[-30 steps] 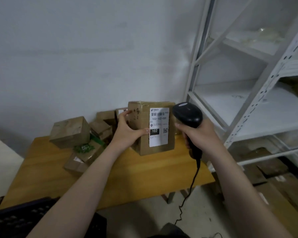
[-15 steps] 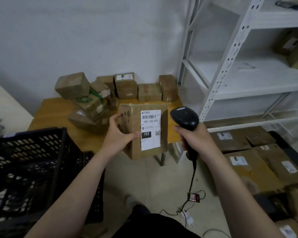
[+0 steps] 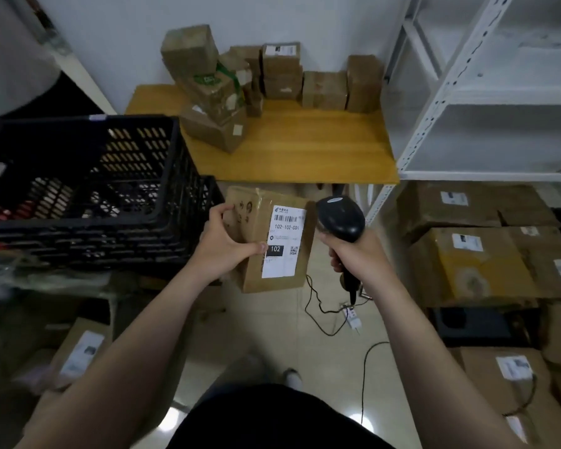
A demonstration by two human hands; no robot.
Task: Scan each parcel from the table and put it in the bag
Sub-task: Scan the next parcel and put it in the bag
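Observation:
My left hand [image 3: 222, 246] grips a brown cardboard parcel [image 3: 256, 270] by its left side, holding it in the air in front of the wooden table [image 3: 305, 150]. Its white label with a barcode and "102" faces me. My right hand [image 3: 353, 257] grips a black handheld scanner [image 3: 339, 218] just right of the parcel, its head close to the label's top corner. Several more brown parcels [image 3: 282, 72] are stacked along the back of the table. No bag shows in this view.
A black slatted plastic crate [image 3: 88, 202] stands at the left, beside the table. White metal shelving [image 3: 486, 102] rises at the right. Cardboard boxes [image 3: 473, 254] cover the floor at right and lower left. The scanner's cable [image 3: 318, 306] trails to the tiled floor.
The view has tipped downward and pulled back from the table. The parcel and scanner have come away from the table toward me, still held side by side. The crate has come into sight.

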